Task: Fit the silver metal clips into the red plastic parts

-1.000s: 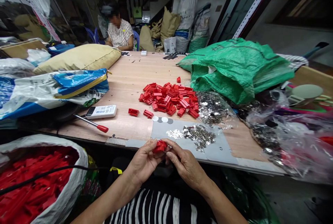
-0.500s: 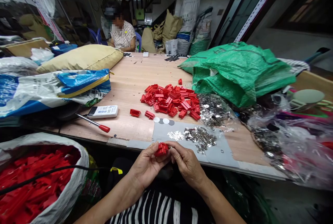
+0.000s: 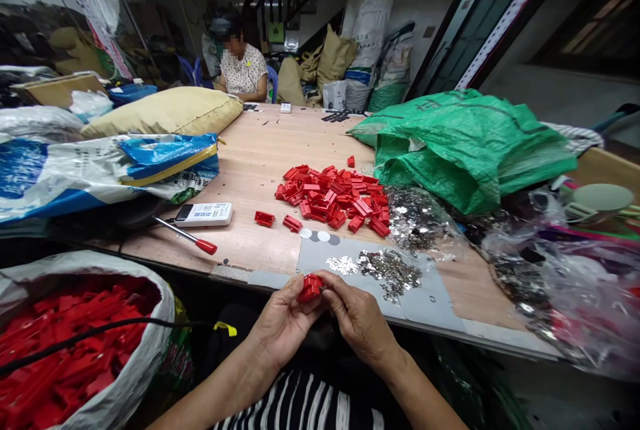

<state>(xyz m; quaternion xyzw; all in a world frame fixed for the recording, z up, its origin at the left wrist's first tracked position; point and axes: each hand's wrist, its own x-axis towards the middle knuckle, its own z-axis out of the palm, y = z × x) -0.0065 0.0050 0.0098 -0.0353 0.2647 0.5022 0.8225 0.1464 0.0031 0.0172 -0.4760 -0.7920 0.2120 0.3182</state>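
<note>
Just in front of the table edge, my left hand (image 3: 286, 313) grips a red plastic housing (image 3: 310, 288) between thumb and fingers. My right hand (image 3: 356, 310) is closed in a pinch at the housing's right side; whatever small piece it may hold is hidden by the fingertips. Beyond my hands, a heap of red plastic housings (image 3: 335, 195) lies on the table, with a couple of single ones to its left. Small metal pieces (image 3: 390, 269) are spread over a grey mat (image 3: 430, 297), close to my right hand.
At lower left stands a white sack (image 3: 163, 303) full of red parts. A lever with a red handle (image 3: 205, 246) juts out beside a white power bank-like box (image 3: 205, 215). A green woven bag (image 3: 470, 143) lies at right. Another person (image 3: 244, 70) sits across the table.
The whole view has shifted slightly, so the table things appear a little right and lower. My hands keep the red housing in nearly the same place, with small finger movement.
</note>
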